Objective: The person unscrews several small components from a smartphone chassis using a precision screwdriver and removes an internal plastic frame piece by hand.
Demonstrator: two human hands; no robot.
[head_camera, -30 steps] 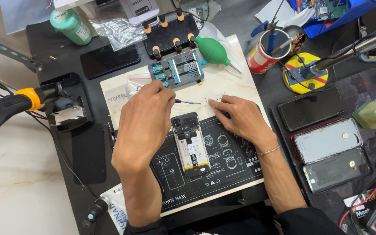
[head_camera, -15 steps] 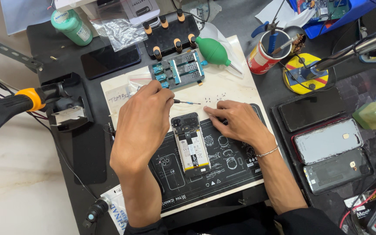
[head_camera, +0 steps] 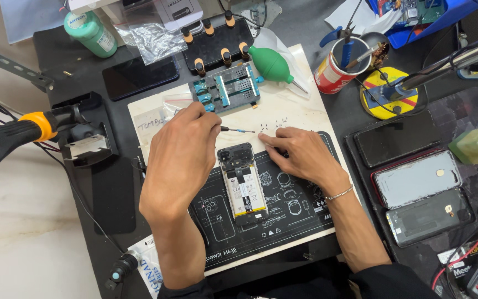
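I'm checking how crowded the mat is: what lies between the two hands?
In the head view, the opened phone lies on the black mat between the left hand and right hand. Above it, the screwdriver tip bridges the gap.

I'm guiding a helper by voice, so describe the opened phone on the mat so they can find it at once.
Start at the black work mat printed with white outlines, at the middle of the bench. The opened phone lies upright on it, between the left hand and the right hand. Unlike the three closed phones at the right, its back is off, showing a white and yellow battery.
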